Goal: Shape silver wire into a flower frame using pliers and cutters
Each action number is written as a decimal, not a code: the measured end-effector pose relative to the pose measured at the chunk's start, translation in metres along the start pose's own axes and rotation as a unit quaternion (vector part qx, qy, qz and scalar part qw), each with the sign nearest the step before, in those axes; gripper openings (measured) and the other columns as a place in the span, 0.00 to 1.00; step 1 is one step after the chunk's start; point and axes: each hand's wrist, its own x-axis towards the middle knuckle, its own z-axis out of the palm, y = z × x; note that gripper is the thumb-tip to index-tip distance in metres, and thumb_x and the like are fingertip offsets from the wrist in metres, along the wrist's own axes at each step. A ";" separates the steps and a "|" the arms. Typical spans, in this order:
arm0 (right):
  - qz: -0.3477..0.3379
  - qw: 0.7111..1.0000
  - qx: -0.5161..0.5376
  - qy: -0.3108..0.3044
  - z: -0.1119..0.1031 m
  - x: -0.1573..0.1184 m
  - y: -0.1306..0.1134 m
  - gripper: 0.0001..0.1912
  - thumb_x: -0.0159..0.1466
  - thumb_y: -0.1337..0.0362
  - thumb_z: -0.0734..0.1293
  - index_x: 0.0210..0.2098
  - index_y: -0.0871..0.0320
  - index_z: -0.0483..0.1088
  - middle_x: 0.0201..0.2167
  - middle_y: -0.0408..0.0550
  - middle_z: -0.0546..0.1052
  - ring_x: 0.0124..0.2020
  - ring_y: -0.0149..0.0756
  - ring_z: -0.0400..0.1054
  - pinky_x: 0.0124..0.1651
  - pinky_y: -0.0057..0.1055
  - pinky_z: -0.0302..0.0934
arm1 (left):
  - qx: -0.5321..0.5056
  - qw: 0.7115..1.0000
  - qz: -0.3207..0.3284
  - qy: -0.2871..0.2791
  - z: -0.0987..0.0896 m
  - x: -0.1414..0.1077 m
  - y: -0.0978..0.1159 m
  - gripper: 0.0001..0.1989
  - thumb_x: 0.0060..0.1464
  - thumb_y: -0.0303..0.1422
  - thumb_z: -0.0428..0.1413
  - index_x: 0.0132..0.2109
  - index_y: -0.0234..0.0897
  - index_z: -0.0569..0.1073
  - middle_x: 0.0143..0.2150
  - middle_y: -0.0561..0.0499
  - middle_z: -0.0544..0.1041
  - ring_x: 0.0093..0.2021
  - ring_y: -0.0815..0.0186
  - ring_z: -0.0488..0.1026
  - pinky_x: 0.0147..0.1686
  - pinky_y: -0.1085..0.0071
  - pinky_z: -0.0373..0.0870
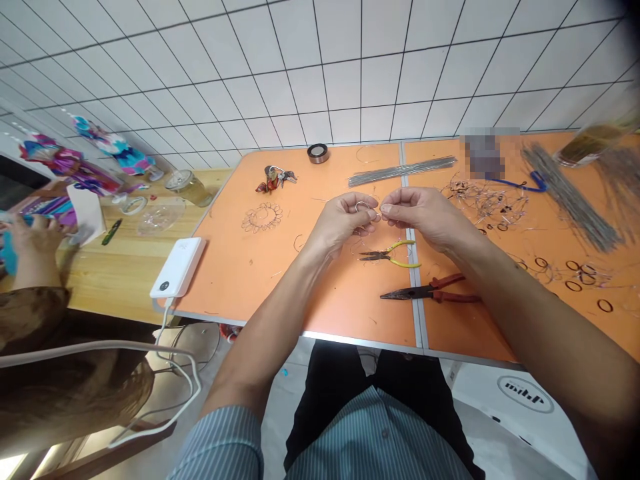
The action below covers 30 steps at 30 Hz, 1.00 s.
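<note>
A thin, shiny wire ring point(361, 206) is held in the grip of the left hand point(350, 215), just past the small metal pliers with yellow handles point(384, 254) on the orange table point(340, 313). The right hand point(413, 208) is held close beside the left; whether wire is pinched in its grip cannot be told. Bigger pliers with red handles point(425, 292) are seen on the near side of the small pliers. A flower-shaped ring of looped wire point(262, 217) is seen to their left, and a bunch of straight silver wires point(403, 171) beyond them.
</note>
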 end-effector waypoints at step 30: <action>-0.020 0.813 -0.551 -0.186 -0.033 -0.022 0.020 0.28 0.69 0.48 0.73 0.64 0.51 0.83 0.61 0.57 0.82 0.59 0.58 0.77 0.46 0.41 0.63 | 0.032 0.993 0.068 0.086 -0.021 0.003 0.016 0.19 0.59 0.46 0.77 0.38 0.38 0.80 0.31 0.53 0.84 0.22 0.74 0.75 0.25 0.77 0.69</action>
